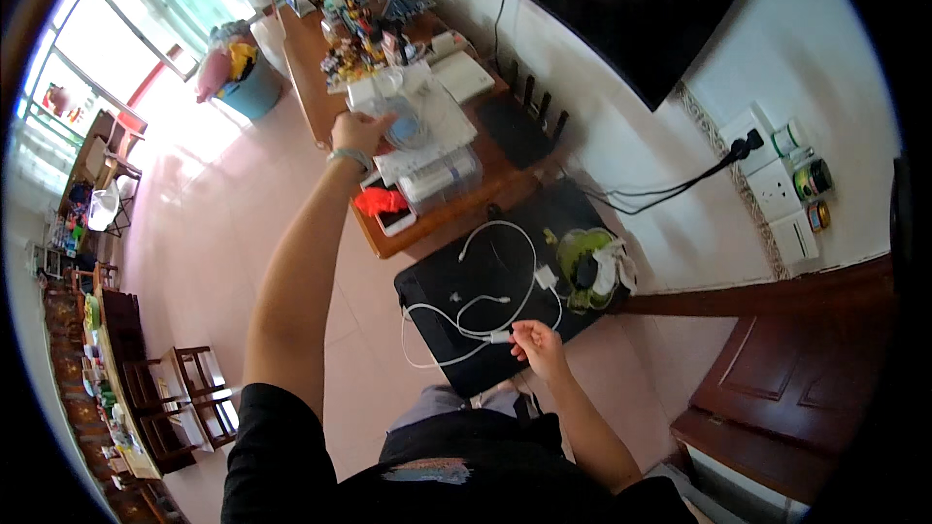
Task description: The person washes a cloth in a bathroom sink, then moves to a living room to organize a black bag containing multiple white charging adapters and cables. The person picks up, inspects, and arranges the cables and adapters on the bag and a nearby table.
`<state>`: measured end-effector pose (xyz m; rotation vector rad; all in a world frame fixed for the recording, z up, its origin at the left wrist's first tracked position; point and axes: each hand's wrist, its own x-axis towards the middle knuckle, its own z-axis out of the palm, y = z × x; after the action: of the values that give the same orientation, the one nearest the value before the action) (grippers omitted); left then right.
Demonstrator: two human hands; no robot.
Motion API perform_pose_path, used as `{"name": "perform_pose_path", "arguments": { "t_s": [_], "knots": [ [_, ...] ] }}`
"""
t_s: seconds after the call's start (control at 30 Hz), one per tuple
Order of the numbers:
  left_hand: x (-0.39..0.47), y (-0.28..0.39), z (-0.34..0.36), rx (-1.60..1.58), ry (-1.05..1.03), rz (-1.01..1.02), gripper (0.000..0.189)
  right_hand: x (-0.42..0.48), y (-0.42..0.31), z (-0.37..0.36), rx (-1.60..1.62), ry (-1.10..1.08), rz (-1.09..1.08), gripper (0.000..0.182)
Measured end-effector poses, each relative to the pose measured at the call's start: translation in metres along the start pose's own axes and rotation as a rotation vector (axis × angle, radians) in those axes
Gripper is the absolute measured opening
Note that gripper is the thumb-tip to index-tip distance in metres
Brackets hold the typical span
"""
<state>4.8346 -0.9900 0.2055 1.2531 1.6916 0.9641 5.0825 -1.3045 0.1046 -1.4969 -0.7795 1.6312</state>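
My left hand point(360, 135) reaches to the wooden cabinet, its fingers at a coiled pale cable point(408, 127) that lies on papers and a clear plastic box point(444, 178); whether it grips the coil I cannot tell. My right hand point(537, 349) is over the near edge of a black case-like surface point(466, 269), its fingertips beside the small white connector block point(500, 337) of a white cable. That white cable point(535, 247) lies in loose loops on the black surface, with a white plug-like block point(545, 276) farther along it.
A green dish point(582, 244) with a white cloth stands at the black surface's right. A red item point(380, 201) lies on a white phone point(399, 223) at the cabinet's corner. Figurines, a router and a white box stand farther back. Black cords run to a wall socket point(750, 144).
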Motion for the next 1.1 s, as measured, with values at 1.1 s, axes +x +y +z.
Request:
{"name": "perform_pose_path", "arguments": {
  "t_s": [1.1],
  "knots": [
    [-0.292, -0.168, 0.052, 0.567, -0.401, 0.543, 0.023, 0.067, 0.081, -0.024, -0.808, -0.486, -0.065, 0.028]
  ]
}}
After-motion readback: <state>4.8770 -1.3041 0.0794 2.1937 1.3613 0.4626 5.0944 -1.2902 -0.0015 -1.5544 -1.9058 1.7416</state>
